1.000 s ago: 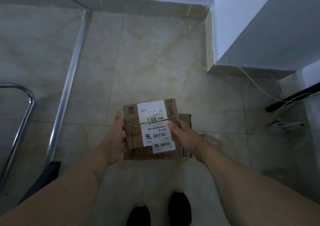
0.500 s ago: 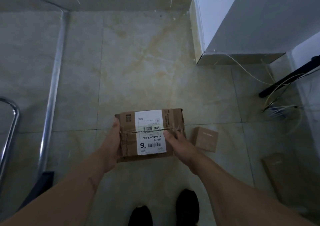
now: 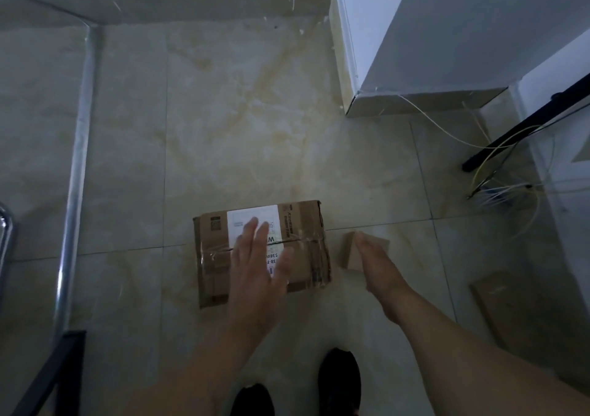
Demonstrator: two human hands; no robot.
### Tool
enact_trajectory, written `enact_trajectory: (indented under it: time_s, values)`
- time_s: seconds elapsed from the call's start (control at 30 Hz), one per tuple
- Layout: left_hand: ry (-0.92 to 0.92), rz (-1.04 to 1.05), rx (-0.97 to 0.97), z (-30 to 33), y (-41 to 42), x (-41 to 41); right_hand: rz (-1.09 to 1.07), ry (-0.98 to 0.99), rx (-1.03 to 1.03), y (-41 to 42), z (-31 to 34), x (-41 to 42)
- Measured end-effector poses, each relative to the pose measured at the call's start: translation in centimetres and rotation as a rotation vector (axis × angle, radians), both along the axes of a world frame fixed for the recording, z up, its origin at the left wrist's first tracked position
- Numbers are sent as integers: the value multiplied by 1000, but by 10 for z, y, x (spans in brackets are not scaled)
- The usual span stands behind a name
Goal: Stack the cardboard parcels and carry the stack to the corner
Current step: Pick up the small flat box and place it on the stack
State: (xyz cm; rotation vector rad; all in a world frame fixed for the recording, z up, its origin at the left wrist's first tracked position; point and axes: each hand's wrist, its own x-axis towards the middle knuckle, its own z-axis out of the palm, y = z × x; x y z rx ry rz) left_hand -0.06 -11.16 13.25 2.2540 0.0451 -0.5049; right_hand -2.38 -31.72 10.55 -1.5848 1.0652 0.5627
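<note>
A taped cardboard parcel (image 3: 306, 249) with a white shipping label lies on the tiled floor in front of my feet; another parcel appears to lie beneath it. My left hand (image 3: 258, 265) hovers open over its top, fingers spread, holding nothing. My right hand (image 3: 380, 267) reaches to the right with straight fingers, over a small brown box (image 3: 349, 252) on the floor, holding nothing. A flat cardboard parcel (image 3: 510, 310) lies farther right in shadow.
A white wall corner (image 3: 360, 96) juts out at the upper right. Loose cables (image 3: 504, 176) and a black bar (image 3: 523, 128) lie at the right. A metal rail (image 3: 78, 160) runs along the floor at the left. My black shoes (image 3: 338, 380) are at the bottom.
Both hands have let go of the labelled parcel, which now rests on the floor. My left hand rose above it and my right hand moved right to the small box.
</note>
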Motion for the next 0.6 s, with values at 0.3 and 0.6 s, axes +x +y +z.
enact_trajectory:
  time_s: [0.3, 0.6]
  values:
    - [418, -169, -355, -42, -135, -12, -145, 81, 15, -78, -32, -31]
    - [876, 318, -479, -167, -182, 9, -190, 133, 129, -111, -100, -32]
